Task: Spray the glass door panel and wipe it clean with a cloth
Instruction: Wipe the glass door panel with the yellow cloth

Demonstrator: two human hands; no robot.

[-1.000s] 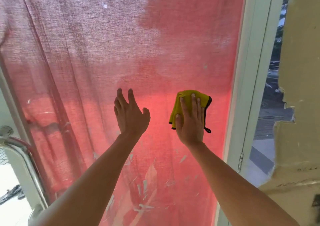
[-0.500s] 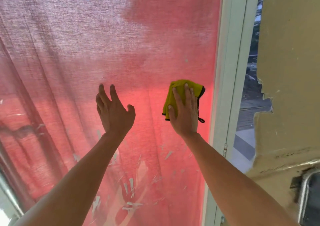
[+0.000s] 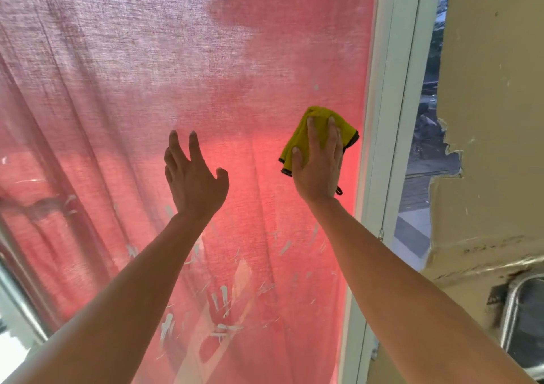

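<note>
1. Glass door panel point(image 3: 235, 89), backed by a red curtain, spreads ahead of both hands; white frame point(image 3: 391, 118) now much nearer the cloth, so wiping nears the edge.
2. Right hand point(image 3: 319, 165), flat, pressing yellow cloth point(image 3: 318, 118) under the fingers.
3. Left hand point(image 3: 194, 177), open, empty, left of the cloth.

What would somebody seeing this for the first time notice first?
Most striking is the red curtain glowing behind the glass door panel, filling most of the view. Next, the yellow cloth pressed flat under the right hand near the white door frame, while the left hand is raised, open and empty, beside it.
</note>
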